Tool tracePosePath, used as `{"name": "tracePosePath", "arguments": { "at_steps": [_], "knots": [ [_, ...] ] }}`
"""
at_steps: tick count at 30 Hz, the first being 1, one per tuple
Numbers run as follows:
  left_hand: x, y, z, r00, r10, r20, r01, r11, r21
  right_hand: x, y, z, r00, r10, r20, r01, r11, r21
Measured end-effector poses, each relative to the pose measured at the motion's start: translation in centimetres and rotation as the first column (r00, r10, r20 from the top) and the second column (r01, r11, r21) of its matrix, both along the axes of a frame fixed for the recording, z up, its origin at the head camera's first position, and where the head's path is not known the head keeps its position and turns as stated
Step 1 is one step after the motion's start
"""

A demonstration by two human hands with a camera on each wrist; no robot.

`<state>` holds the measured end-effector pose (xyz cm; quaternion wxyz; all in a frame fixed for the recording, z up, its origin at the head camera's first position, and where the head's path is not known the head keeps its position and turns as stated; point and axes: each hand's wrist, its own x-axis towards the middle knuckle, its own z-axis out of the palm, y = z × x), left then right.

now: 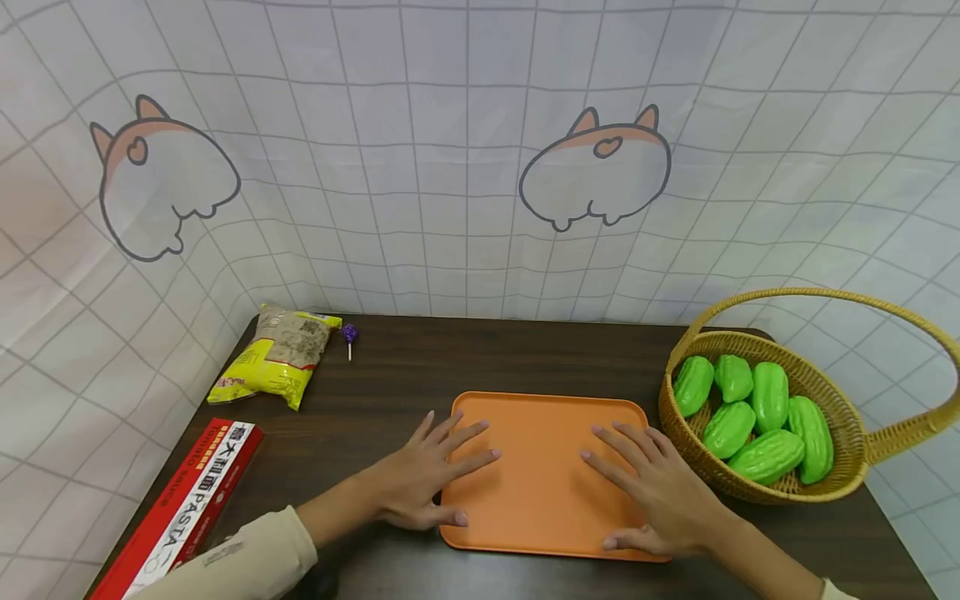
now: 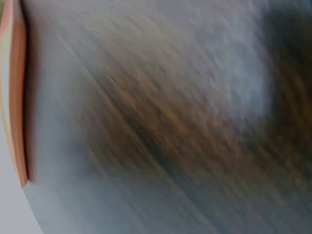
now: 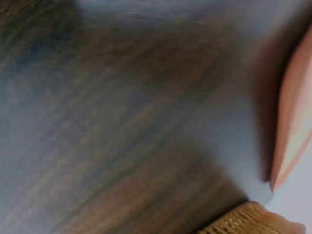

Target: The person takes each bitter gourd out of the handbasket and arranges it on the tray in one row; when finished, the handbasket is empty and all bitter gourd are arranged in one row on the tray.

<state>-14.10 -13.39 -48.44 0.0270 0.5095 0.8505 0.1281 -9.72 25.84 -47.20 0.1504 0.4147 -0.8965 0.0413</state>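
Note:
An orange rectangular tray [image 1: 540, 467] lies flat on the dark wooden table [image 1: 420, 358]. My left hand [image 1: 423, 479] is spread over the tray's left edge, its fingers fairly straight and pointing inward. From the other side, my right hand [image 1: 660, 496] reaches over the right edge with its fingers apart. Neither hand grips anything, and the middle of the tray shows between them. Close by the right hand stands a woven basket [image 1: 678, 429] holding several bright green, ridged vegetable-like pieces [image 1: 767, 457]. Part of its wicker also shows low in the right wrist view.
At the back left lies a yellow snack-style bag [image 1: 281, 354], with a purple lollipop [image 1: 349, 332] beside it. A red pasta box [image 1: 183, 504] sits along the left side, partly behind the left sleeve. The basket's tall handle [image 1: 817, 293] arches at right. A tile-patterned curtain [image 1: 450, 167] hangs behind.

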Motion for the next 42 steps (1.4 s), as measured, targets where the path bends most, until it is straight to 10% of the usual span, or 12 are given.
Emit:
{"name": "tracePosePath", "arguments": {
  "at_steps": [7, 13, 17, 23, 26, 33, 42],
  "knots": [
    [0.4, -0.8, 0.5, 0.964, 0.165, 0.211, -0.201, 0.965, 0.168, -0.5, 0.8, 2.4, 0.994, -0.084, 0.064, 0.093, 0.982, -0.162],
    [0.1, -1.3, 0.4, 0.857, 0.225, 0.464, -0.402, 0.855, 0.329, -1.2, 2.0, 4.9, 0.974, -0.187, 0.131, 0.215, 0.944, -0.252],
    [-0.2, -1.6, 0.3, 0.719, 0.240, 0.652, -0.554, 0.765, 0.329, -1.6, 3.3, 6.8, 0.930, -0.268, 0.251, 0.331, 0.908, -0.258],
    [-0.6, -2.1, -0.1, 0.409, 0.170, 0.897, -0.732, 0.648, 0.211, -2.8, 5.2, 9.5, 0.875, -0.266, 0.404, 0.396, 0.873, -0.284],
    [-0.6, -2.1, -0.4, 0.318, 0.168, 0.933, -0.796, 0.581, 0.167, -3.4, 6.3, 10.2, 0.856, -0.258, 0.447, 0.415, 0.859, -0.298],
    [-0.2, -1.6, -0.9, 0.241, 0.242, 0.940, -0.855, 0.511, 0.088, -4.5, 8.9, 10.8, 0.784, -0.349, 0.514, 0.517, 0.825, -0.227],
    [0.6, -0.6, -1.6, 0.264, 0.261, 0.928, -0.879, 0.462, 0.120, -6.1, 11.9, 11.1, 0.713, -0.381, 0.589, 0.554, 0.821, -0.138]
  ]
}}
